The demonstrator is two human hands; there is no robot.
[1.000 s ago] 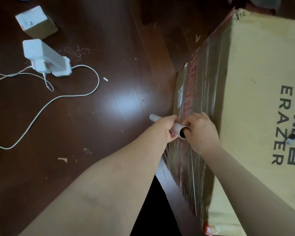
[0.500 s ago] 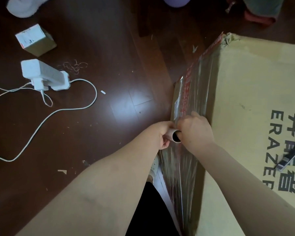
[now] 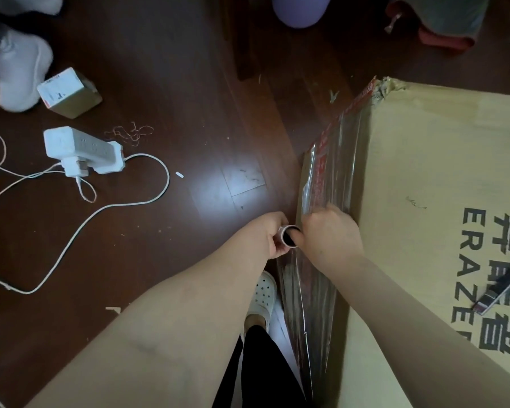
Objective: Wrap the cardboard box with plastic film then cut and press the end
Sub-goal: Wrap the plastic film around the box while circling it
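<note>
Hands hold the film roll [image 3: 289,237] just beside the cardboard box [image 3: 439,172]. The left hand [image 3: 270,238] curls round its core, and the right hand [image 3: 331,235] grips it, thumb at the tube's open end. Plastic film [image 3: 333,172] lies stretched along the box's side. A dark narrow tool [image 3: 501,285] rests on the box top. A white power strip [image 3: 83,150] lies on the wooden floor [image 3: 189,83], well apart.

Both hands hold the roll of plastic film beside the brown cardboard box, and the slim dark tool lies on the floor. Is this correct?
One error: in the head view the slim dark tool lies on top of the brown cardboard box, not on the floor. The left hand and right hand do hold the film roll beside it.
</note>
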